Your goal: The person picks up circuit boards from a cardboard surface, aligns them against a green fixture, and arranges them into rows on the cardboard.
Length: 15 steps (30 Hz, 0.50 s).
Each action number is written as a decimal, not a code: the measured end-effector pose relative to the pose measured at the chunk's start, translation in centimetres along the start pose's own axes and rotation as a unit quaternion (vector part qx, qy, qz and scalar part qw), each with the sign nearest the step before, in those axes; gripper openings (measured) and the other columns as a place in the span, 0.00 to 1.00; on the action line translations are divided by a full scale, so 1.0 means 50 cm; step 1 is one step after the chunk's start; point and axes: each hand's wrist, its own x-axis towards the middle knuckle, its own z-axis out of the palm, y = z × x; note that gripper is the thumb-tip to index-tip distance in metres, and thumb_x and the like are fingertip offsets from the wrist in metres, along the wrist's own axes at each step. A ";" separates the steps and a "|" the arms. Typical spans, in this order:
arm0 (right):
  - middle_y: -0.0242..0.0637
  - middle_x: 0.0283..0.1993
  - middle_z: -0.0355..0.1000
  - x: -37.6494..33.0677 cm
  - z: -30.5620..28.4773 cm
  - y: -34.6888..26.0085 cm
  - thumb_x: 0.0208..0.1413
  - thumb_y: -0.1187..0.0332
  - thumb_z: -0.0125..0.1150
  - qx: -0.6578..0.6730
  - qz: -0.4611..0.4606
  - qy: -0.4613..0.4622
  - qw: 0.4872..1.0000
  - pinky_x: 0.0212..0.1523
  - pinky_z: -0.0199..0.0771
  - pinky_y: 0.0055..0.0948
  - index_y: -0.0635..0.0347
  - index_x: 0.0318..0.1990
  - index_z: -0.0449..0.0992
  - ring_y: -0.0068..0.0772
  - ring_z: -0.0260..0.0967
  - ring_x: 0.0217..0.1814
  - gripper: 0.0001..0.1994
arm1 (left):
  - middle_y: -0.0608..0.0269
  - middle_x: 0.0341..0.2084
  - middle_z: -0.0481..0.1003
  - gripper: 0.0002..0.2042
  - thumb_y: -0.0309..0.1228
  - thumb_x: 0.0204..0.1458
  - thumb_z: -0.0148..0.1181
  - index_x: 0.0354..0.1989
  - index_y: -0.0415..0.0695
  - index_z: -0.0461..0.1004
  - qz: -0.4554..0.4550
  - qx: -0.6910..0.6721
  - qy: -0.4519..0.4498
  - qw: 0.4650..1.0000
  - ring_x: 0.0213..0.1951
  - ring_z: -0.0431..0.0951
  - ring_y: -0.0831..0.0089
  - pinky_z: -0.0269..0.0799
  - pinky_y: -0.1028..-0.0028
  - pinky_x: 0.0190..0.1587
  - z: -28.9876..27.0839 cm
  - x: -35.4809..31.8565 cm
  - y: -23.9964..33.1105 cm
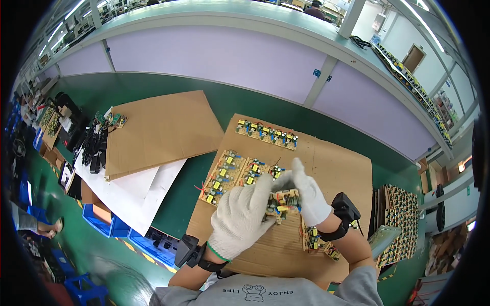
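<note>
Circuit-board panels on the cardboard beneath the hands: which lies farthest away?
The crosswise strip near the far edge, separated by bare cardboard from the other panels.

Left hand [242,214] is covered in matt, coarse-knit cloth; right hand [312,199] in smoother white fabric. Matt brown cardboard [329,168] is laid over the smooth-looking green tabletop [176,204]. Held circuit board [284,203] is studded with glossy, plastic-looking parts. Smooth white paper [127,204] is seen at left. Bin [120,227] is made of blue plastic; floor [97,255] is finished glossy.
</note>
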 end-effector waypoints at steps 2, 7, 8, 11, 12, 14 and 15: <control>0.36 0.32 0.74 -0.013 0.000 -0.010 0.67 0.42 0.26 -0.012 -0.057 0.064 0.996 0.44 0.67 0.25 0.66 0.32 0.77 0.25 0.67 0.35 0.37 | 0.60 0.38 0.71 0.37 0.34 0.29 0.72 0.55 0.47 0.67 0.017 0.091 -0.032 0.995 0.41 0.72 0.59 0.67 0.63 0.45 0.000 0.005 0.004; 0.25 0.33 0.70 -0.020 0.021 0.039 0.64 0.58 0.52 -0.047 -0.074 0.106 0.991 0.41 0.63 0.20 0.67 0.40 0.75 0.15 0.62 0.38 0.17 | 0.61 0.38 0.72 0.31 0.35 0.29 0.71 0.48 0.49 0.68 0.027 0.041 -0.041 0.998 0.42 0.72 0.61 0.67 0.64 0.46 0.011 0.000 -0.003; 0.25 0.33 0.70 -0.020 0.019 0.040 0.64 0.58 0.52 -0.047 -0.072 0.106 0.991 0.41 0.63 0.20 0.67 0.40 0.75 0.15 0.62 0.38 0.17 | 0.61 0.38 0.72 0.29 0.35 0.29 0.70 0.46 0.49 0.69 0.027 0.020 -0.020 0.999 0.43 0.72 0.61 0.66 0.64 0.46 0.014 -0.003 -0.004; 0.27 0.35 0.71 -0.011 0.009 0.038 0.64 0.59 0.51 0.019 -0.079 0.077 0.994 0.41 0.64 0.21 0.67 0.41 0.75 0.17 0.63 0.39 0.17 | 0.59 0.37 0.72 0.27 0.32 0.31 0.69 0.45 0.48 0.69 0.031 -0.011 -0.020 0.999 0.40 0.74 0.61 0.68 0.66 0.44 0.018 0.002 -0.010; 0.29 0.33 0.70 -0.005 0.003 0.037 0.64 0.58 0.51 0.012 -0.069 0.092 0.993 0.39 0.65 0.22 0.66 0.39 0.75 0.18 0.64 0.37 0.17 | 0.59 0.37 0.72 0.27 0.32 0.31 0.69 0.45 0.48 0.69 0.029 -0.011 -0.021 0.999 0.40 0.74 0.61 0.68 0.66 0.44 0.020 -0.001 -0.013; 0.31 0.29 0.69 0.008 -0.017 0.030 0.64 0.57 0.51 -0.004 -0.051 0.120 0.991 0.36 0.66 0.22 0.64 0.36 0.74 0.20 0.66 0.33 0.17 | 0.57 0.36 0.72 0.24 0.29 0.34 0.69 0.44 0.46 0.69 -0.117 -0.306 -0.013 0.945 0.36 0.75 0.59 0.70 0.67 0.39 0.019 -0.011 -0.015; 0.32 0.27 0.68 0.017 -0.028 0.027 0.64 0.57 0.50 -0.012 -0.043 0.133 0.990 0.34 0.67 0.23 0.63 0.34 0.73 0.21 0.67 0.31 0.17 | 0.57 0.36 0.72 0.24 0.29 0.34 0.69 0.44 0.46 0.69 -0.119 -0.305 -0.010 0.945 0.36 0.75 0.59 0.70 0.67 0.39 0.014 -0.009 -0.019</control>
